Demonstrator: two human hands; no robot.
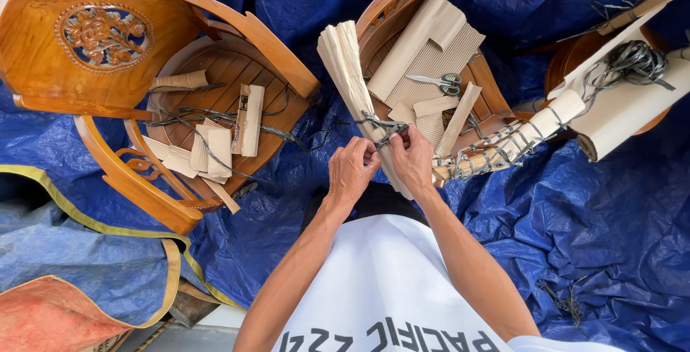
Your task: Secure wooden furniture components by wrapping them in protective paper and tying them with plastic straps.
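Note:
A wooden chair arm wrapped in beige corrugated cardboard (348,72) runs from upper left down to my hands. My left hand (351,170) and my right hand (412,159) meet at it, both pinching a grey plastic strap (382,128) knotted around the cardboard. The fingers of both hands are closed on the strap ends. The chair's seat (496,97) holds loose cardboard pieces (424,50) and scissors (438,82) with green-grey handles. Its other arm (514,140) is wrapped in cardboard and bound by several grey straps.
A second carved wooden chair (108,43) lies at the left, with cardboard scraps (215,147) and loose straps on its seat. A cardboard roll with a strap bundle (632,61) sits at the right. A blue tarpaulin (596,223) covers the floor.

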